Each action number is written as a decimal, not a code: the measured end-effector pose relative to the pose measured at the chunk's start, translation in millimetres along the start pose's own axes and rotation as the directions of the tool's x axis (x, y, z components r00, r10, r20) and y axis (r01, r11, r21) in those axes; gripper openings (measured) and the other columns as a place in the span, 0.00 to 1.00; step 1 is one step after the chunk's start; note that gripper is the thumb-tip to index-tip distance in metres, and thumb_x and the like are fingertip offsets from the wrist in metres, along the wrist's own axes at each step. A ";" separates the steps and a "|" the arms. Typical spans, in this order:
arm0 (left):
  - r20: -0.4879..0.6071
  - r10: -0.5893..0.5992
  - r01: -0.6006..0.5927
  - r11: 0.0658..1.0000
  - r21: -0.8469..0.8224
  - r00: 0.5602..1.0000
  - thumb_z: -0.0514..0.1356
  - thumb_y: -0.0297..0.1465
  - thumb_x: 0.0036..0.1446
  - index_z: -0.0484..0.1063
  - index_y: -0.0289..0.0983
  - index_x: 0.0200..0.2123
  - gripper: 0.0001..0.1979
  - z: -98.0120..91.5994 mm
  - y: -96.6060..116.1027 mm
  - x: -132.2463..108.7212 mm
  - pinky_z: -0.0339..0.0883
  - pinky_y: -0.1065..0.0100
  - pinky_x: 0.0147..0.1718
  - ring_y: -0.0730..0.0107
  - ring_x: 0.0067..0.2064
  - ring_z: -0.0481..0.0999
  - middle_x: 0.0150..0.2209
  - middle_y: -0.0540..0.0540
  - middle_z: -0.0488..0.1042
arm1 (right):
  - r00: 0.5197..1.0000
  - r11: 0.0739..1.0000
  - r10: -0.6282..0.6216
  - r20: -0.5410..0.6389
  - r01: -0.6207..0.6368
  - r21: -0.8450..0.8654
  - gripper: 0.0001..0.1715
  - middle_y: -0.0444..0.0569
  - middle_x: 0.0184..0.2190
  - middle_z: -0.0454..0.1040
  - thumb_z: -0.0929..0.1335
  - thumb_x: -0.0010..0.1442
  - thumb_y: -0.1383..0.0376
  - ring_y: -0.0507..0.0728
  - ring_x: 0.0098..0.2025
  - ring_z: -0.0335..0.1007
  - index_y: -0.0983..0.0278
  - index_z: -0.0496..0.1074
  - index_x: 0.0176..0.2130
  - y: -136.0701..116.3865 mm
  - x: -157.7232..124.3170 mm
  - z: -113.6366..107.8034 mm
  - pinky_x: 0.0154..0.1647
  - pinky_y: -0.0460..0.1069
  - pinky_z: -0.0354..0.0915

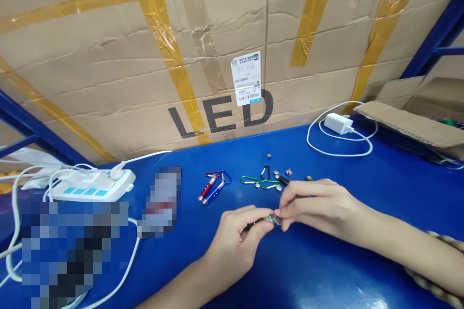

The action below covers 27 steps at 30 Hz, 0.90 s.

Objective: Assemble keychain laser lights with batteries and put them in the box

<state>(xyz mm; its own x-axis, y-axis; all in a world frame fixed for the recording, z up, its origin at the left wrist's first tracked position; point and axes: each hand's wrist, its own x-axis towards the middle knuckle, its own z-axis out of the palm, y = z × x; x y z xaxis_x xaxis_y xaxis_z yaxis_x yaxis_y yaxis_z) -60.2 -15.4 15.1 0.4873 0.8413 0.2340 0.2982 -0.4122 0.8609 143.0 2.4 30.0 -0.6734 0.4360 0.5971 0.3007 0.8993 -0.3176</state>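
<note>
While the left hand [235, 239] curls closed around a small, slim, dark-bodied keychain torch [268, 221] just above the glossy blue tabletop [326, 275], the right hand [315, 203] pinches the torch's silver metal end between thumb and fingertips, so the two hands meet there. Just beyond the right hand lie green and blue wire carabiner clips [258, 182] and a scatter of small round silver parts [278, 174]. Beyond the left hand, slightly to its left, a red and a blue pocket torch [211, 188] rest side by side. Far beyond the right hand sits a white plug-in charger [338, 123] with looped cable
</note>
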 end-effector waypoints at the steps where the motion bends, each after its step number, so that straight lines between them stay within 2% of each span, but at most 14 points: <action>1: -0.001 0.013 -0.013 1.000 0.004 1.000 0.54 0.25 0.58 0.79 0.36 0.34 0.13 0.1 0.5 -0.2 0.61 0.74 0.27 0.71 0.27 0.69 0.28 0.47 0.77 | 1.000 0.999 0.007 0.007 -0.007 0.035 0.09 0.45 0.31 0.72 0.64 0.64 0.69 0.45 0.29 0.70 0.65 0.73 0.34 0.2 -0.3 0.4 0.29 0.39 0.62; 7: 0.011 -0.012 0.012 1.000 0.024 1.000 0.55 0.24 0.56 0.77 0.33 0.32 0.10 0.8 -0.7 -1.6 0.58 0.77 0.21 0.76 0.22 0.64 0.25 0.48 0.74 | 0.995 0.994 0.049 0.083 -0.057 0.093 0.08 0.46 0.30 0.71 0.64 0.63 0.71 0.46 0.30 0.68 0.65 0.73 0.34 2.5 -3.0 3.6 0.31 0.40 0.62; 12: 0.016 -0.046 0.047 0.998 -0.047 0.999 0.55 0.26 0.57 0.68 0.35 0.28 0.06 2.1 -4.9 -2.2 0.52 0.78 0.17 0.80 0.18 0.56 0.23 0.51 0.73 | 0.996 0.994 0.072 0.044 -0.075 0.078 0.09 0.45 0.28 0.70 0.64 0.63 0.68 0.47 0.27 0.67 0.64 0.73 0.33 0.3 -4.0 7.2 0.27 0.41 0.61; 15: -0.005 -0.036 0.036 0.998 -0.049 0.999 0.56 0.25 0.56 0.64 0.37 0.26 0.06 3.6 -6.9 -3.7 0.57 0.80 0.18 0.80 0.20 0.65 0.25 0.50 0.75 | 0.988 0.983 0.156 0.015 -0.156 0.100 0.12 0.46 0.26 0.71 0.64 0.63 0.66 0.47 0.26 0.67 0.65 0.74 0.30 -3.6 -1.8 11.7 0.27 0.41 0.62; 17: -0.021 0.001 -0.002 0.999 -0.033 1.000 0.57 0.24 0.56 0.64 0.37 0.26 0.07 4.0 -7.8 -5.0 0.61 0.81 0.22 0.76 0.25 0.73 0.27 0.50 0.77 | 0.974 0.961 0.226 0.004 -0.223 0.162 0.16 0.46 0.24 0.71 0.64 0.63 0.63 0.48 0.25 0.67 0.67 0.74 0.27 -5.9 0.4 15.1 0.26 0.41 0.63; 19: -0.042 0.044 -0.045 0.999 -0.018 0.998 0.57 0.23 0.56 0.65 0.37 0.26 0.07 3.8 -8.3 -5.9 0.64 0.81 0.24 0.74 0.29 0.77 0.28 0.49 0.78 | 0.958 0.933 0.288 0.004 -0.282 0.224 0.20 0.47 0.21 0.71 0.64 0.63 0.60 0.48 0.23 0.66 0.67 0.73 0.24 -7.5 2.5 17.5 0.25 0.42 0.63; 22: -0.065 0.121 -0.118 0.992 0.043 0.991 0.58 0.21 0.56 0.71 0.36 0.32 0.05 2.3 -8.3 -6.1 0.66 0.81 0.25 0.74 0.30 0.77 0.32 0.48 0.79 | 0.927 0.891 0.375 0.020 -0.366 0.268 0.24 0.46 0.19 0.70 0.65 0.62 0.57 0.48 0.22 0.65 0.67 0.72 0.21 -9.0 4.8 18.7 0.22 0.42 0.62; 24: -0.064 0.181 -0.174 0.979 0.110 0.981 0.58 0.20 0.56 0.74 0.35 0.39 0.08 1.3 -7.8 -5.5 0.67 0.78 0.28 0.73 0.30 0.76 0.34 0.46 0.79 | 0.906 0.868 0.422 0.037 -0.415 0.272 0.24 0.46 0.18 0.69 0.66 0.60 0.55 0.48 0.21 0.64 0.67 0.71 0.20 -9.8 6.1 18.6 0.21 0.42 0.61; 27: -0.067 0.243 -0.228 0.957 0.178 0.968 0.58 0.20 0.57 0.76 0.33 0.41 0.10 1.1 -6.8 -4.3 0.68 0.75 0.33 0.70 0.30 0.75 0.31 0.45 0.79 | 0.884 0.848 0.465 0.049 -0.461 0.262 0.26 0.45 0.17 0.69 0.66 0.59 0.53 0.48 0.21 0.64 0.66 0.70 0.18 -10.4 7.5 18.4 0.19 0.41 0.59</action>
<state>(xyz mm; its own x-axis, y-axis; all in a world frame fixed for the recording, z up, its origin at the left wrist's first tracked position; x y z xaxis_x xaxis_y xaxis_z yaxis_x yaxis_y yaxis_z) -63.4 -16.7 7.7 0.4890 0.7374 0.4659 0.3208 -0.6488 0.6901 122.4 -4.3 24.2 -0.4886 0.8021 0.3434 0.3885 0.5524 -0.7375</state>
